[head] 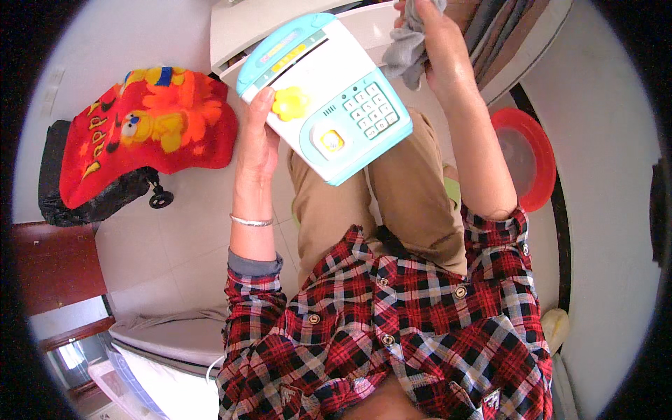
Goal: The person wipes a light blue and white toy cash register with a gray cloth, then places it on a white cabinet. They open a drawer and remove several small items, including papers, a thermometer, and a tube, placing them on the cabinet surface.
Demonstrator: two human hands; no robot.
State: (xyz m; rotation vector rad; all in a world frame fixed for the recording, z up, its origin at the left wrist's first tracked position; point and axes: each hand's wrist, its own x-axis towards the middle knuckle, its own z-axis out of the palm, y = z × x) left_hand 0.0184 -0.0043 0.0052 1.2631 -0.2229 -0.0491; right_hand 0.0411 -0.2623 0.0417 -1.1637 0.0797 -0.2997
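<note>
My left hand [261,137] grips a white and turquoise toy safe money box [336,100] by its left side, thumb on the front face. The box is held tilted above my knees. On its front are a numbered keypad [371,111], a yellow flower-shaped knob [291,103] and a small round-ended panel [331,140] with a yellow frame. A dark slot runs across under its turquoise top. Up at the right, my right hand [440,44] is closed around a crumpled grey cloth [408,50], apart from the box. The fingers of that hand are partly hidden.
A white drawer unit [252,31] stands ahead, behind the box. To the left is a chair with a red plush cover [157,126] and a caster [161,199]. A red plastic basin [546,157] sits on the floor at right by the wall. Grey curtains [499,31] hang at upper right.
</note>
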